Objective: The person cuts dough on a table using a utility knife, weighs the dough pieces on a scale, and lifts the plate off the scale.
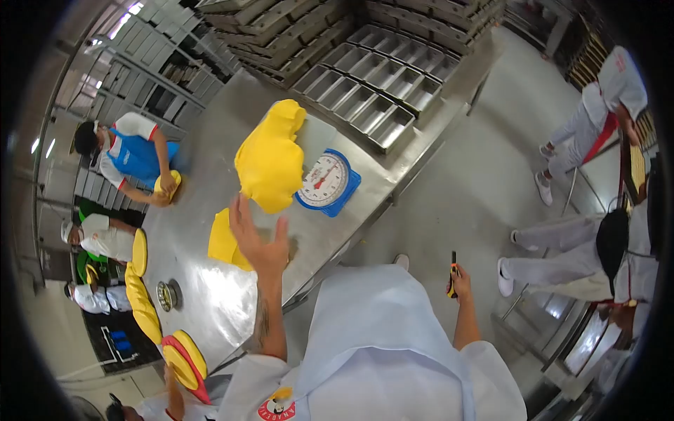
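Note:
My left hand [261,242] is raised with spread fingers over the steel table [203,147]. Its fingertips are near the lower edge of a big lump of yellow dough [270,158]; whether they touch it I cannot tell. That dough covers most of the plate of a blue dial scale [328,182], whose white face shows a red needle. A smaller yellow dough piece [223,240] lies on the table, partly behind my left hand. Away from the table, on the right, my right hand [460,283] is closed around a yellow and black utility knife [452,275].
Joined metal loaf pans [368,84] stand on the table's far end, with more stacked behind. A co-worker in a blue apron [137,158] handles dough at left. Several long dough pieces [142,305] and a metal ring [167,296] lie nearby. Other people stand at right.

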{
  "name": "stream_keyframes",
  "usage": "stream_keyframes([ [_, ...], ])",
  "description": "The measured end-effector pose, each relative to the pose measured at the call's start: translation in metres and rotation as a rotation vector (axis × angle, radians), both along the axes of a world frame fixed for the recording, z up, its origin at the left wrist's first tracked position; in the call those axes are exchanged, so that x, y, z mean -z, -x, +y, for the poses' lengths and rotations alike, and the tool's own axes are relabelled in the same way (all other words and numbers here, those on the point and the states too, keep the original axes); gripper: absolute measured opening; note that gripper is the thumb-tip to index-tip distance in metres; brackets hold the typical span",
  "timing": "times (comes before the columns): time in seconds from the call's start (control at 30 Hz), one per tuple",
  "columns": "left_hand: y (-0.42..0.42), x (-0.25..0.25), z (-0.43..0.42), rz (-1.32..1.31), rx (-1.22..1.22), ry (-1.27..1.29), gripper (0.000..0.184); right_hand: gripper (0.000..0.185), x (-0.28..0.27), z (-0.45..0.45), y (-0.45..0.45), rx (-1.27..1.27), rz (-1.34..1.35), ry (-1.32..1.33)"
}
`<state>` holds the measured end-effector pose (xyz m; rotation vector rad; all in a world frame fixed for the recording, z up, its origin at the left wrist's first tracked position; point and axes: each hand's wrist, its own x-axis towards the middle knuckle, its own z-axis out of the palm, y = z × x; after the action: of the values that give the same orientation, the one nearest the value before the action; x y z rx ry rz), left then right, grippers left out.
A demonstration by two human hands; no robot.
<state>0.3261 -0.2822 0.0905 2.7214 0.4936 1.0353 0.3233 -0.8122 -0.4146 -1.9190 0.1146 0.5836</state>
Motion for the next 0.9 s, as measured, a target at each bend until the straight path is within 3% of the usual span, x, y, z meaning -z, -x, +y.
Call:
stream_keyframes([
  [0.03, -0.035, -0.028, -0.008, -0.038, 0.035, -0.006, 0.087, 0.054, 0.013, -0.013, 0.002, -0.004, 0.04, 0.012],
  [0.1, -0.099, -0.046, 0.014, 0.001, -0.238, 0.001, 0.1, 0.054, 0.058, -0.033, 0.018, -0.088, -0.031, 0.048],
  [0.17, -0.14, -0.044, 0.059, 0.376, -0.17, 0.389, 0.109, 0.055, 0.084, -0.043, 0.036, -0.086, -0.039, 0.07],
  [0.23, -0.153, -0.012, 0.094, 0.545, -0.182, 0.155, 0.102, 0.053, 0.083, -0.044, 0.038, -0.033, -0.015, 0.041],
  [0.3, -0.145, -0.037, 0.095, 0.438, -0.179, 0.292, 0.08, 0.049, 0.04, -0.013, 0.04, -0.039, -0.047, 0.124],
  [0.4, -0.143, -0.034, 0.135, 0.238, -0.211, 0.686, 0.057, 0.045, -0.017, 0.02, 0.049, -0.149, -0.198, 0.49],
  [0.5, -0.13, -0.037, 0.152, -0.205, -0.09, 1.319, 0.043, 0.045, -0.043, 0.052, 0.039, -0.146, -0.286, 0.521],
  [0.6, -0.095, -0.05, 0.177, -0.65, 0.147, 1.599, 0.031, 0.045, -0.067, 0.082, 0.024, -0.152, -0.342, 0.474],
  [0.67, -0.077, -0.072, 0.217, -0.946, 0.484, 1.735, 0.021, 0.045, -0.083, 0.103, 0.019, -0.163, -0.362, 0.452],
  [0.77, -0.016, -0.171, 0.258, -1.13, 0.509, 1.504, 0.018, 0.045, -0.092, 0.133, 0.013, -0.2, -0.379, 0.417],
  [0.87, 0.049, -0.22, 0.328, -1.294, 0.403, 1.013, 0.021, 0.045, -0.098, 0.147, 0.017, -0.209, -0.376, 0.389],
  [0.9, 0.072, -0.229, 0.366, -1.201, 0.251, 0.927, 0.026, 0.045, -0.1, 0.146, 0.021, -0.208, -0.369, 0.387],
])
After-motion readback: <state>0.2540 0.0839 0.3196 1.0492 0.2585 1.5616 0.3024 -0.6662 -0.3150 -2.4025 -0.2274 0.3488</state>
